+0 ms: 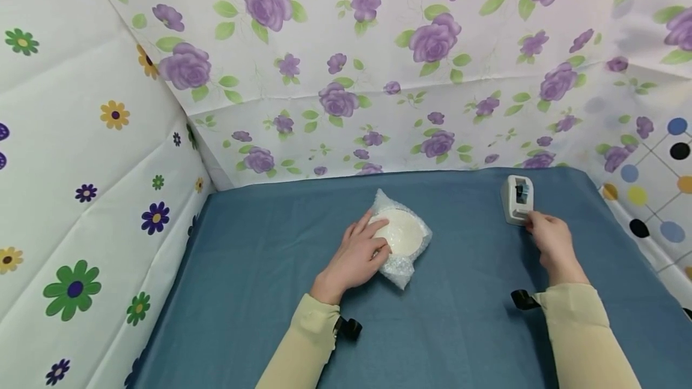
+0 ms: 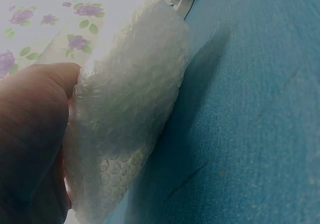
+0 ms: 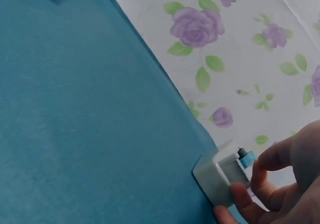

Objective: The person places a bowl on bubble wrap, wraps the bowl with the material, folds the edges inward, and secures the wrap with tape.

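A round cream-white bowl or dish [image 1: 402,232] lies in bubble wrap [image 2: 135,78] near the middle of the table. My left hand [image 1: 355,256] holds this bundle at its left side, some fingers over the top and others along the edge. Farther right stands a small white tape dispenser [image 1: 508,200] with a blue core [image 3: 247,159] and a toothed cutter. The fingers of my right hand [image 1: 552,242] are curled at its near, cutter end. Whether a strip of clear tape lies between the fingertips cannot be made out.
Blue cloth [image 1: 259,293] covers the table. A white sheet with purple flowers [image 1: 335,101] hangs behind it, and a sheet with colourful daisies [image 1: 70,290] on the left. A dotted sheet [image 1: 670,197] borders the right. Each wrist wears a small black camera [image 1: 350,329].
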`<move>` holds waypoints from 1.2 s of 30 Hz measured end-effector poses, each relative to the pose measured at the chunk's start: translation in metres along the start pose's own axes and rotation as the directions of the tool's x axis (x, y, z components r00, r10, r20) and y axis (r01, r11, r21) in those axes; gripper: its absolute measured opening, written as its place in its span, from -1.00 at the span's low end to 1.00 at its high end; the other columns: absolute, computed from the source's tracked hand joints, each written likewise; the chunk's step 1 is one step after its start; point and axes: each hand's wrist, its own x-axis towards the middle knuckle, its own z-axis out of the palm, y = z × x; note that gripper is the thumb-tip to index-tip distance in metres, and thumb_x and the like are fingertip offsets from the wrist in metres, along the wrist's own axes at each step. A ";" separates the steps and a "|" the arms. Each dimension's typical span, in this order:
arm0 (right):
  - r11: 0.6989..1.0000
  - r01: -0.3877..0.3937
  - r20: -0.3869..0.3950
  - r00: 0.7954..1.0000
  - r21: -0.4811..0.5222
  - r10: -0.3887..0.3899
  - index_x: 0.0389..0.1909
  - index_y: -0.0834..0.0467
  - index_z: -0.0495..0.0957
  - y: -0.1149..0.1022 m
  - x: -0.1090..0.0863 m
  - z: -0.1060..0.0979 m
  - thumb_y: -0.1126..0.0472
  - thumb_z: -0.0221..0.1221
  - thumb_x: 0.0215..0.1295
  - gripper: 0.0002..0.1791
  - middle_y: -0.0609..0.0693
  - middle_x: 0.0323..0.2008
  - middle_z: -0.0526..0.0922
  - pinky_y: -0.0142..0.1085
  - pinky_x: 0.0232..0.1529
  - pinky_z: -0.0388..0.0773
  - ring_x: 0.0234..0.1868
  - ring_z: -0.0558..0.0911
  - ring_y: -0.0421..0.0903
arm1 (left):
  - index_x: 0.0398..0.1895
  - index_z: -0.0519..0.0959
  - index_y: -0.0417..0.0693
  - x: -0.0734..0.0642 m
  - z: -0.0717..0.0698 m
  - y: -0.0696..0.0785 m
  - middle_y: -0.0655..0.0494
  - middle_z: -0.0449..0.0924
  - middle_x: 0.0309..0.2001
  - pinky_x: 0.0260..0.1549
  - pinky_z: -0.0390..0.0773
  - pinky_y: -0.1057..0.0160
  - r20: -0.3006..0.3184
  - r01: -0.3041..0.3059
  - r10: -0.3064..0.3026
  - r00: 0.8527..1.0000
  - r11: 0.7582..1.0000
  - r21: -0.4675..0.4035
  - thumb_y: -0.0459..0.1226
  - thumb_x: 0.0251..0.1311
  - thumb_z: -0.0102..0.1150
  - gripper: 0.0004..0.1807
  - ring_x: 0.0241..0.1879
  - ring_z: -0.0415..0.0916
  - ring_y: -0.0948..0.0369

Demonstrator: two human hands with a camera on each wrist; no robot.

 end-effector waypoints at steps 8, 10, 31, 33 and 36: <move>0.999 0.013 -0.008 1.000 0.051 -0.013 0.53 0.41 0.31 0.006 -0.003 0.004 -0.18 -0.27 0.69 -0.20 0.36 0.58 0.21 0.21 0.54 0.15 0.57 0.20 0.29 | -0.45 0.67 0.21 0.000 -0.003 0.001 0.03 0.35 0.59 0.53 0.04 -0.35 0.003 0.011 -0.011 1.000 1.000 -0.009 -0.16 0.71 -0.13 -0.52 0.71 -0.17 -0.09; 0.998 0.013 -0.003 1.000 0.057 -0.013 0.52 0.41 0.31 0.008 -0.003 0.004 -0.21 -0.28 0.69 -0.18 0.36 0.59 0.18 0.23 0.56 0.10 0.60 0.17 0.30 | -0.45 0.67 0.21 0.000 -0.004 0.001 0.04 0.35 0.59 0.54 0.03 -0.34 0.007 0.014 -0.014 1.000 1.000 -0.007 -0.16 0.71 -0.13 -0.52 0.71 -0.17 -0.08; 0.991 0.001 -0.089 0.996 0.137 0.011 0.35 0.34 0.50 0.021 -0.007 0.008 -0.32 -0.22 0.67 -0.18 0.27 0.47 0.31 0.17 0.61 -0.01 0.59 0.17 0.22 | -0.46 0.64 0.25 0.000 -0.001 0.003 0.09 0.32 0.60 0.53 -0.02 -0.36 0.015 0.036 -0.036 0.999 0.999 0.006 -0.13 0.72 -0.16 -0.50 0.71 -0.18 -0.06; 0.989 -0.001 -0.096 0.995 0.145 0.015 0.37 0.34 0.50 0.021 -0.008 0.008 -0.32 -0.21 0.66 -0.17 0.26 0.52 0.29 0.16 0.62 -0.02 0.60 0.16 0.21 | -0.46 0.64 0.25 0.000 -0.001 0.003 0.09 0.33 0.60 0.53 -0.02 -0.37 0.013 0.037 -0.037 0.999 0.999 0.008 -0.14 0.72 -0.17 -0.50 0.71 -0.18 -0.05; 0.989 -0.003 -0.100 0.995 0.151 0.019 0.40 0.35 0.50 0.023 -0.009 0.008 -0.31 -0.19 0.67 -0.17 0.25 0.61 0.22 0.15 0.62 -0.02 0.62 0.13 0.19 | -0.46 0.63 0.25 0.000 -0.001 0.003 0.09 0.32 0.60 0.53 -0.02 -0.37 0.016 0.038 -0.038 0.999 0.999 0.011 -0.13 0.73 -0.17 -0.50 0.71 -0.18 -0.05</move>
